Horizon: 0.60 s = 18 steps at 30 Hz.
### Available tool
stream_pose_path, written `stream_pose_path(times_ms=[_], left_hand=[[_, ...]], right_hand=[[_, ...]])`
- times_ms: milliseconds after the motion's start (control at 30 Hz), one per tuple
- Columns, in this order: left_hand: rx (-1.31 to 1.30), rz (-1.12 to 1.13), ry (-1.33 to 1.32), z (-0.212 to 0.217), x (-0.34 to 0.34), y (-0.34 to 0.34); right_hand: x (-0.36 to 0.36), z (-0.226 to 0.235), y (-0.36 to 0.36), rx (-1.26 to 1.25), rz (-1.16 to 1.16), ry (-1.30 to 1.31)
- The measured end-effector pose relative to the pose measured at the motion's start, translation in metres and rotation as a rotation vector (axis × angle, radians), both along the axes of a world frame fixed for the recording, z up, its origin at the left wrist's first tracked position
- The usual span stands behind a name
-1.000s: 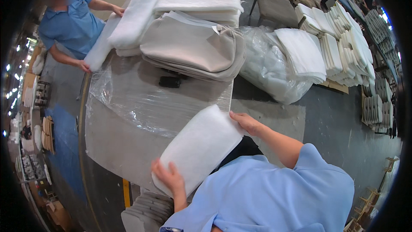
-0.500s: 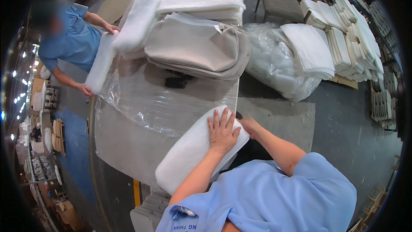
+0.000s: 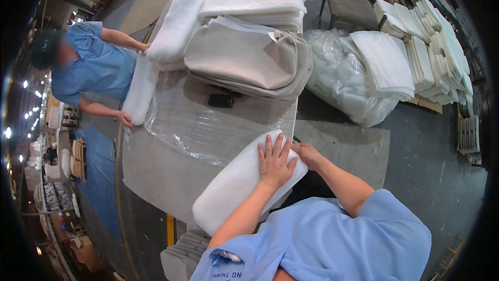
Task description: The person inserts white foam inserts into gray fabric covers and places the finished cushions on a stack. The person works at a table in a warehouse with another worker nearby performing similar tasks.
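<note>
Rested left hand (image 3: 274, 165) with spread fingers on pad (image 3: 228, 191) slanted lengthwise lower-left to upper-right. Set right hand (image 3: 309, 156) at upper end; couldn't tell if pinching.

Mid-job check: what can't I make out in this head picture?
Head view: underside of the white pad, hidden by its top.
Head view: some fingers of the right hand, hidden at the pad's edge.
Head view: black object, too small and dark to identify.
Head view: gray stack, partly behind the shirt, cut off by the lower edge.
</note>
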<state>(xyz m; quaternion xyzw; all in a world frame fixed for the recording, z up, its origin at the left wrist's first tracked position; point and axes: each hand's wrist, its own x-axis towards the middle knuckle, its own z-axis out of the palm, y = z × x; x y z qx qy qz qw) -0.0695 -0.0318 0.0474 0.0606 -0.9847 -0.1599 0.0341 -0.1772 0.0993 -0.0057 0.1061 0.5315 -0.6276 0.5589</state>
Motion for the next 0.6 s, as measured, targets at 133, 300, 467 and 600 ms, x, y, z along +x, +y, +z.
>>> stream_pose_path(times_ms=[133, 300, 467, 600], left_hand=[[-0.009, -0.011, -0.037, -0.001, -0.003, 0.002], [-0.01, -0.028, -0.033, -0.002, -0.001, 0.001], [-0.033, -0.013, -0.022, -0.005, 0.0, 0.0], [-0.041, -0.026, -0.04, -0.006, -0.002, 0.002]], right_hand=[[-0.007, -0.007, 0.0, -0.096, -0.002, -0.291], [0.001, -0.014, 0.003, -0.189, -0.008, -0.397], [-0.001, -0.003, 0.019, -0.06, -0.116, -0.25], [0.009, -0.018, 0.027, -0.014, -0.011, -0.053]])
